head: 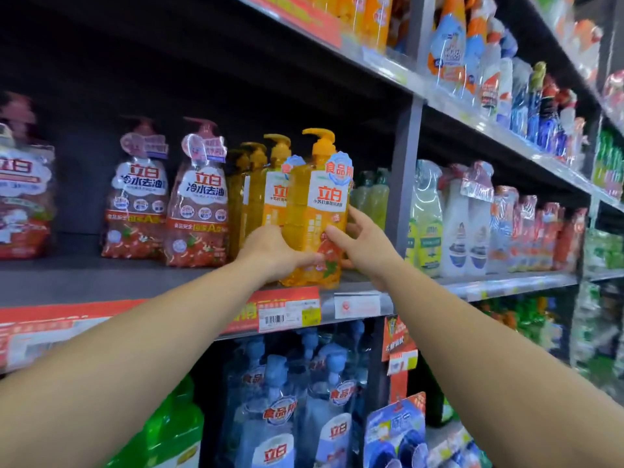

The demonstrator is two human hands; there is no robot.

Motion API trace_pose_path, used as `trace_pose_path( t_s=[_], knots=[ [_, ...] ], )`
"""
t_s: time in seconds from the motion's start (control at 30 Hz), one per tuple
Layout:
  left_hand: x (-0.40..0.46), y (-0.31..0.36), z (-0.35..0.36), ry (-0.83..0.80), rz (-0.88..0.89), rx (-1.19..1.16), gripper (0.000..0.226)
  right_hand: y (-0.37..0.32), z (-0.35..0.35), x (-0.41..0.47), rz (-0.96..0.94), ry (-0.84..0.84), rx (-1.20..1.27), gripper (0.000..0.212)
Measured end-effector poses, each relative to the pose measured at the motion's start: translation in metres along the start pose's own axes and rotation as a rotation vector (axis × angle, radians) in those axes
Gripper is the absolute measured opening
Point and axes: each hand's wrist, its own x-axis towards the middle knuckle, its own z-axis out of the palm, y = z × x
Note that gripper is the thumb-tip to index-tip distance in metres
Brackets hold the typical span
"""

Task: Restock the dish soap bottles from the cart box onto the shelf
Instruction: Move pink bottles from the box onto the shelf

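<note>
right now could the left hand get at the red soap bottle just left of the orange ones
Probably yes. The left hand is on the front orange bottle, and the nearest red bottle stands at the shelf front with nothing before it. It would first have to let go.

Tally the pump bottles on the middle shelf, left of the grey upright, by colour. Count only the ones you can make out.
Orange pump bottles: 4, with the front one held between the left hand and the right hand; others lined up behind it.
Red pump bottles: 3 (, and at the frame edge).
Total: 7; any further back are hidden.
</note>
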Motion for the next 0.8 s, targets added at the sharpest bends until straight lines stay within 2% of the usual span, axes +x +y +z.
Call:
trace_pose_path(
  t_s=[0.07,0.13,0.3,0.4,0.57,0.67,0.73,0.8],
  knots=[
    [0.000,0.008,0.005,0.010,-0.008,-0.006,0.080,0.015,-0.005,0.005,0.006,-0.035,-0.010,0.067],
    [0.002,0.016,0.010,-0.013,-0.046,-0.075,0.070,0.024,-0.013,0.009,-0.005,-0.057,-0.033,0.076],
    [0.005,0.030,0.026,-0.021,-0.079,-0.102,0.089,0.036,-0.043,0.017,-0.006,-0.074,-0.054,0.065],
    [0.007,0.039,0.042,0.017,-0.063,-0.042,0.088,0.045,-0.055,0.021,0.055,-0.061,-0.016,0.058],
    [0.008,0.044,0.050,0.040,-0.067,0.008,0.091,0.051,-0.058,0.018,0.069,-0.071,-0.042,0.068],
    [0.003,0.044,0.050,0.058,-0.061,0.031,0.087,0.047,-0.056,0.013,0.081,-0.055,-0.091,0.063],
    [-0.004,0.042,0.050,0.099,-0.045,0.053,0.081,0.044,-0.052,0.006,0.056,0.028,-0.125,0.069],
    [-0.015,0.039,0.046,0.195,-0.020,0.080,0.071,0.041,-0.041,-0.006,-0.105,0.241,-0.206,0.076]
  ],
)
